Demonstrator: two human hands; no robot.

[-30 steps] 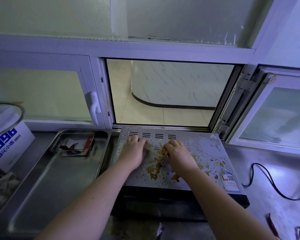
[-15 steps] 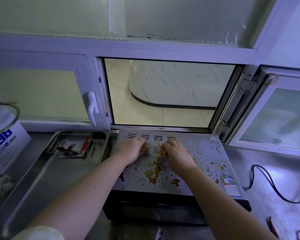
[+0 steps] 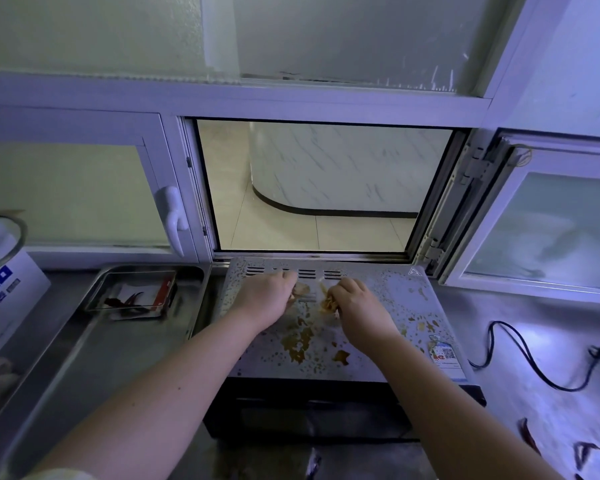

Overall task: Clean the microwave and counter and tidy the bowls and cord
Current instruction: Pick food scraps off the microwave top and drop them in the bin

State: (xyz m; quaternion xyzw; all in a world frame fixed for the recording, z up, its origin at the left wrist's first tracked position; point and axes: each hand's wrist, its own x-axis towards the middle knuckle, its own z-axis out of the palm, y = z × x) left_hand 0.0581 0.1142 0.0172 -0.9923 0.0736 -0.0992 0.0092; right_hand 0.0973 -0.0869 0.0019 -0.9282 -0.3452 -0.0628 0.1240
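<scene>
- Two hands at centre frame, both on the microwave [image 3: 378, 306] top near its back vents; they have hardly shifted over the last second, only closed in on the mess between them.
- Left hand [image 3: 264, 299]: fingers curled on a tan lump [image 3: 300, 289] at its tips.
- Right hand [image 3: 357, 306]: pinching yellow scraps [image 3: 328, 301], which now look bunched up rather than spread flat as a second ago.
- I read that as loose food being gathered by hand. The brown stains [image 3: 298, 341] lower centre look unchanged, so wiping is not yet done.
- Counts: one microwave, centre, backed against the open hatch.
- One cord [image 3: 520, 351], loose on the counter at right, well apart from both hands, not yet tidied.
- One tray [image 3: 84, 358] at left, with one glass dish [image 3: 132, 296] in its far end.
- One box [image 3: 0, 299] at the left edge, with a glass rim on top; bowl or lid, I cannot tell.
- At least two chilies [image 3: 527, 434] on the counter, lower right; more may be cut off by the frame edge.
- Four vent slot groups along the microwave's back edge.
</scene>
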